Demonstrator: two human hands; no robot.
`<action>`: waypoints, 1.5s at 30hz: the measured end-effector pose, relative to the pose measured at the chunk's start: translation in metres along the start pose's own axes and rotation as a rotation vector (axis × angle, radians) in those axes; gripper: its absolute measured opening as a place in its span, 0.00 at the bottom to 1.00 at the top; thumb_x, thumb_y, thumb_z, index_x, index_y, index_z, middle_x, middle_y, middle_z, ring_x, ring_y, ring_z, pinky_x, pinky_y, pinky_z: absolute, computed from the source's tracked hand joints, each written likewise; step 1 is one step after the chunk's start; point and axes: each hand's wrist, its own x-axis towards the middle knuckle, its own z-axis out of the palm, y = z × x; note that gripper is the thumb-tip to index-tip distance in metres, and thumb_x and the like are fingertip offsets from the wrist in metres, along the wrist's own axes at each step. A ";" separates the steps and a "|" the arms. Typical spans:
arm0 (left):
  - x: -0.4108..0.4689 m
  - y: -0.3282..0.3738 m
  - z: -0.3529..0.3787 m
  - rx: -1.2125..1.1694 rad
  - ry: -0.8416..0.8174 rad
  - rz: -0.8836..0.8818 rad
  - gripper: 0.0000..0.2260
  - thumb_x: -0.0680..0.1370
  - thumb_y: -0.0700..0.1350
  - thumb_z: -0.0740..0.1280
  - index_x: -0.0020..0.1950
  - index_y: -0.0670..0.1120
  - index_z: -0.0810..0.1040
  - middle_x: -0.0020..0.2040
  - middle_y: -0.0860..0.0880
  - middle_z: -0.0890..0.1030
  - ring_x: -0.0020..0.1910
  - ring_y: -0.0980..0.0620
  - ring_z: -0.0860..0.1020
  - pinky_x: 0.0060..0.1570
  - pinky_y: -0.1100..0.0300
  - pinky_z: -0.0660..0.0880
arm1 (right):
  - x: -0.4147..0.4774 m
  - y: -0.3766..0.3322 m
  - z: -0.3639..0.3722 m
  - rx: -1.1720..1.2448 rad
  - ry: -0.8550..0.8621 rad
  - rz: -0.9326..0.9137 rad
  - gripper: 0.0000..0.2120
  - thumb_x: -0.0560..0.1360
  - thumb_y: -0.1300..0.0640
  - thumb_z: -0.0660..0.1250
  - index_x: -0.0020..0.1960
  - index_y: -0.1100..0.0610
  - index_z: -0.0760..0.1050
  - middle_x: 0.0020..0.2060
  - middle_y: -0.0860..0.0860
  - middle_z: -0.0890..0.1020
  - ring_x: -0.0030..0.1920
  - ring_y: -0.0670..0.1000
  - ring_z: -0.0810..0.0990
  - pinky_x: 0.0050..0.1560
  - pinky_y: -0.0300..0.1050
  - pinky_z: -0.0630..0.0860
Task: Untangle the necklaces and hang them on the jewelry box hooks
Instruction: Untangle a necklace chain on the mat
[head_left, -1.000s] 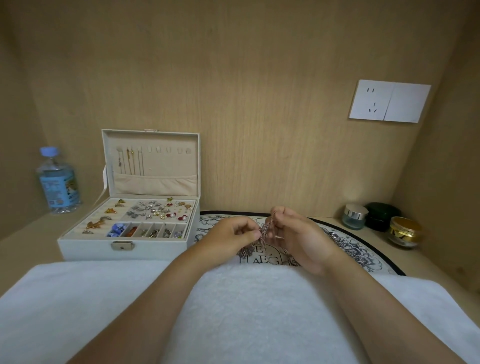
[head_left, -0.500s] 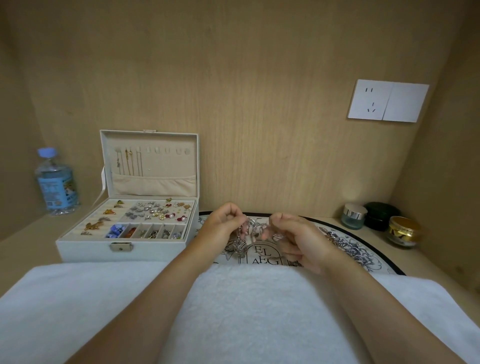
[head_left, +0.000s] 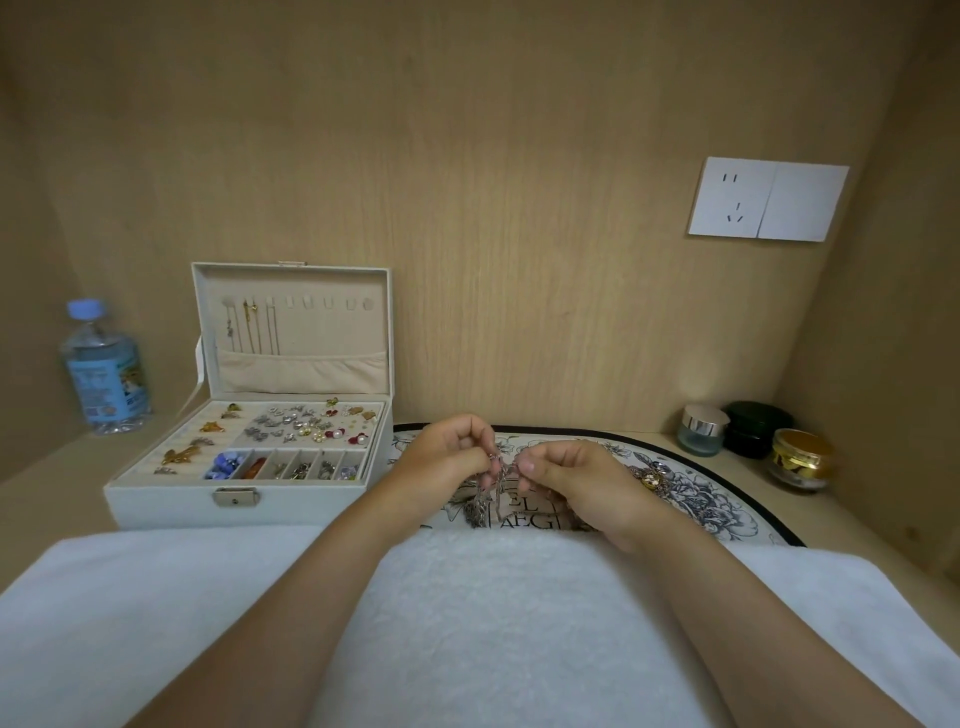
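A tangle of thin silvery necklaces (head_left: 491, 493) hangs between my two hands above a printed mat (head_left: 717, 499). My left hand (head_left: 447, 457) pinches the chains from the left and my right hand (head_left: 571, 480) pinches them from the right, fingertips close together. A white jewelry box (head_left: 171, 493) stands open at the left. Its lid (head_left: 291, 332) carries a row of hooks, and three thin chains (head_left: 254, 327) hang from the left ones. More jewelry (head_left: 649, 480) lies on the mat just beyond my right hand.
A white towel (head_left: 156, 613) covers the near surface under my forearms. A water bottle (head_left: 106, 369) stands far left. Three cosmetic jars (head_left: 748, 431) sit at the back right. A wall socket (head_left: 769, 200) is on the wooden back panel.
My hands lifted and drew apart with the chains stretched between them, then came back together; the tangle now hangs lower between the fingertips.
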 end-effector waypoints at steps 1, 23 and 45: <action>0.001 -0.001 0.001 0.022 0.002 -0.020 0.09 0.78 0.32 0.61 0.42 0.44 0.75 0.34 0.45 0.79 0.34 0.49 0.75 0.40 0.58 0.72 | 0.001 0.000 0.000 0.022 -0.008 -0.017 0.10 0.81 0.56 0.65 0.44 0.56 0.81 0.35 0.48 0.81 0.37 0.48 0.72 0.38 0.41 0.69; 0.000 -0.010 0.010 0.230 0.018 -0.009 0.05 0.80 0.45 0.68 0.46 0.47 0.82 0.39 0.50 0.81 0.28 0.50 0.79 0.32 0.59 0.75 | 0.003 -0.004 0.004 0.025 0.144 -0.120 0.02 0.77 0.62 0.71 0.46 0.57 0.81 0.30 0.51 0.71 0.25 0.45 0.65 0.25 0.36 0.64; 0.000 -0.012 0.010 0.252 0.073 0.098 0.03 0.77 0.46 0.72 0.44 0.52 0.84 0.45 0.54 0.84 0.33 0.48 0.83 0.45 0.44 0.79 | -0.003 -0.008 0.003 0.000 0.116 -0.080 0.09 0.78 0.55 0.70 0.41 0.56 0.84 0.32 0.52 0.78 0.31 0.48 0.70 0.33 0.39 0.66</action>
